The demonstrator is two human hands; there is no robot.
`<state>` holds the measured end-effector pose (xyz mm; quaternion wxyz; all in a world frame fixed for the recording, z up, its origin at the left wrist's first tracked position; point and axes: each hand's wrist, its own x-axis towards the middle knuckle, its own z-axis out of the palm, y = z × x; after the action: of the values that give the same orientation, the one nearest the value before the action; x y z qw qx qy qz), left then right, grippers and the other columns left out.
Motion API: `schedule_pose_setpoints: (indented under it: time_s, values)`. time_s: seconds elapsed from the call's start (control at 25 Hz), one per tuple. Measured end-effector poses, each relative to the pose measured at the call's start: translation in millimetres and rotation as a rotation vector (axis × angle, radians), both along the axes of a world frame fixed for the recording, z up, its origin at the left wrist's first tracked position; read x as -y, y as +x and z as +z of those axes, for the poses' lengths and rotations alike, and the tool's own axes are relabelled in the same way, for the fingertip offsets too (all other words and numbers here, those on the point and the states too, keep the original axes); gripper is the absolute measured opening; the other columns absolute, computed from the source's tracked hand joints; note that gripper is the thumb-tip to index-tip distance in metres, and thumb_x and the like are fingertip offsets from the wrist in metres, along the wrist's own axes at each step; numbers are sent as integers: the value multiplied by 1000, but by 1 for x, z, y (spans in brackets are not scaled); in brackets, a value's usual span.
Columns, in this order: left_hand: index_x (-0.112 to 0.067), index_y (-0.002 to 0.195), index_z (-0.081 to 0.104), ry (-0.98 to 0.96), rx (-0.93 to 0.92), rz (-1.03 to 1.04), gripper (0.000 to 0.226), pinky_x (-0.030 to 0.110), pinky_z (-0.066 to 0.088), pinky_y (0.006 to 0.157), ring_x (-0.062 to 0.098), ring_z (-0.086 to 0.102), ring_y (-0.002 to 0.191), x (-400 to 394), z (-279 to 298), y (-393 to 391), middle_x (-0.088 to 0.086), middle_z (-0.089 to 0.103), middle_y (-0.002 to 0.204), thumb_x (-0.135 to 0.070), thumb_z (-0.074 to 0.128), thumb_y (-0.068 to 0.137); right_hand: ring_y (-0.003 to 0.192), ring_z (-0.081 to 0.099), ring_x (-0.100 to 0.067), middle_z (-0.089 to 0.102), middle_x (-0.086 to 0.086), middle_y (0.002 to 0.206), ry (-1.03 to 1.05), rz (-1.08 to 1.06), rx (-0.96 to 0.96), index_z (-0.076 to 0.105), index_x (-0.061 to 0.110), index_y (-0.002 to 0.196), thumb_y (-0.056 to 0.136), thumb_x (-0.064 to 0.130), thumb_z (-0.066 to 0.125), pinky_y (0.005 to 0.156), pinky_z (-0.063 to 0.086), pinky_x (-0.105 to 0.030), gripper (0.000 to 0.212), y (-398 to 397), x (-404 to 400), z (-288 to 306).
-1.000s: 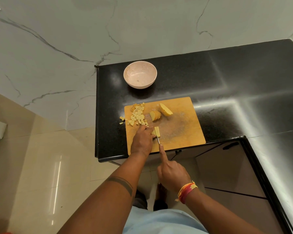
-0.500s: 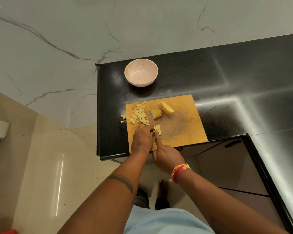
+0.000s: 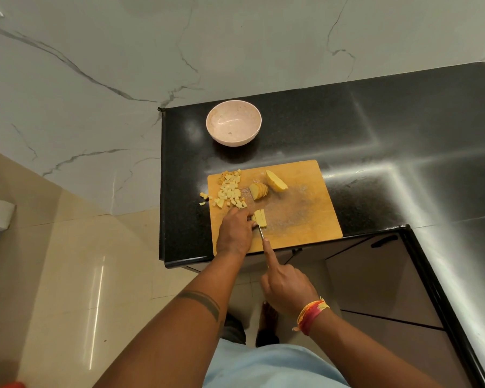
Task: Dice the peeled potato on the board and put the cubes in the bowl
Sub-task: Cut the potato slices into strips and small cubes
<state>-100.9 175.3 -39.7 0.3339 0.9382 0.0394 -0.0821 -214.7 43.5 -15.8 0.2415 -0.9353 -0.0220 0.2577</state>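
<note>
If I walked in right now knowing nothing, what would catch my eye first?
Probably the wooden cutting board at the near edge of the black counter, where the left hand steadies a stack of potato sticks and the right hand guides a knife into them. Next, the pile of potato cubes on the board's left side, and the pale bowl behind it, holding none yet.
</note>
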Motion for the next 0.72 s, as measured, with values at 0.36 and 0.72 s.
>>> schedule_pose_setpoints:
  time_s: [0.36,0.72]
  values:
    - [-21,137,47,73,-42,32,59,35,47,97,21,43,117,24,-1,-12,5,41,128,-49,69,90,51,52,-19,57,2,61,59,-205,113,-3,34,162,97,23,43,47,29,-33,80,19,22,4]
    - [-18,144,52,68,5,-253,52,28,34,109,18,41,125,9,2,15,-2,44,133,-9,63,94,50,50,-18,56,3,61,49,-173,75,-1,31,163,98,23,44,44,30,-32,79,34,24,-6]
